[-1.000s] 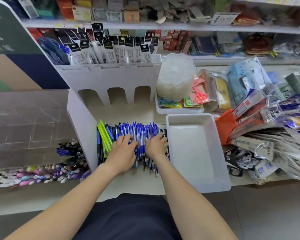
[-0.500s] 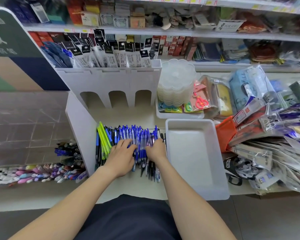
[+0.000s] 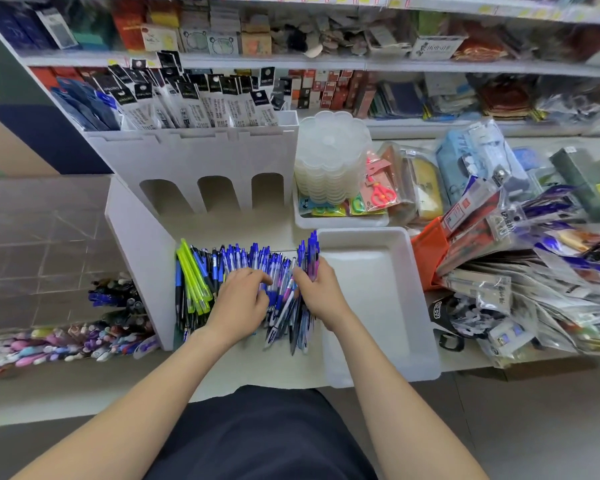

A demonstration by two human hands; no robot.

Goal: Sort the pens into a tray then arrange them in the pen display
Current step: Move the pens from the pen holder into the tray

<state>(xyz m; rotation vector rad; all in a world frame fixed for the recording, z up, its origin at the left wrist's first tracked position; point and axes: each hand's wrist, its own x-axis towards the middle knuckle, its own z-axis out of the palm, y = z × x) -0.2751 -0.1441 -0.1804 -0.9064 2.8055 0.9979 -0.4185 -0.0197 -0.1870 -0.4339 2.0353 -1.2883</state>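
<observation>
The pens (image 3: 246, 263) lie in a thick heap on the desk (image 3: 284, 362), between the white side wall of the pen display (image 3: 142, 258) and the white tray (image 3: 425, 306), which holds nothing yet; a few yellow-green pens (image 3: 193, 277) sit at the heap's left edge. The right hand (image 3: 321, 291) is closed round a bunch (image 3: 309, 256) of blue pens, tips raised, just beside the tray's left rim; the left hand (image 3: 243, 299) rests on the heap with bent fingers, and I cannot tell whether it pinches any pen or only steadies them.

The bunch looks loosely gathered, so the likeliest slip is pens fanning out of the grip on the way over the rim; some could drop into the gap between tray and heap, or roll toward the desk's near edge, where several pens already point outward. A hasty sweep might also drag other colours along, spoiling the sort. The tray's near corner seems to hang past the desk edge; a firm push there could tip it.
</observation>
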